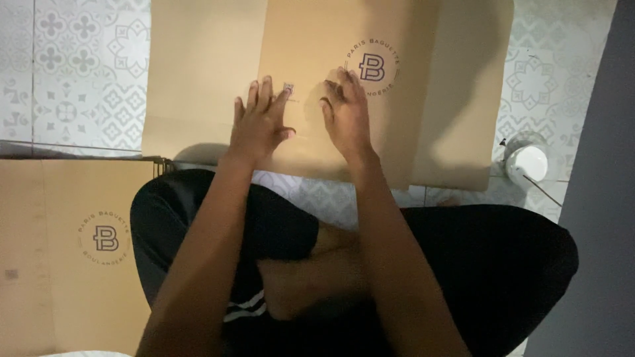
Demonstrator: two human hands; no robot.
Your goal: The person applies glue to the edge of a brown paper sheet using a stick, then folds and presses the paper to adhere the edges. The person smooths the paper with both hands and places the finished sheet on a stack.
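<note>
A floor of grey-and-white patterned tiles [79, 79] carries a flat tan cardboard sheet [317, 39] with a round printed emblem. On that sheet, the left hand [259, 125] and right hand [346, 116] lie flat, fingers spread, gripping nothing. A white round container [527, 162] stands just right of the sheet.

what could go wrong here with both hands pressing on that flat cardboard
The cardboard lies on smooth floor tiles, so it may slide under the left hand and right hand. Dim light could hide a crooked fold. The white cup by the sheet's corner might get knocked over.
</note>
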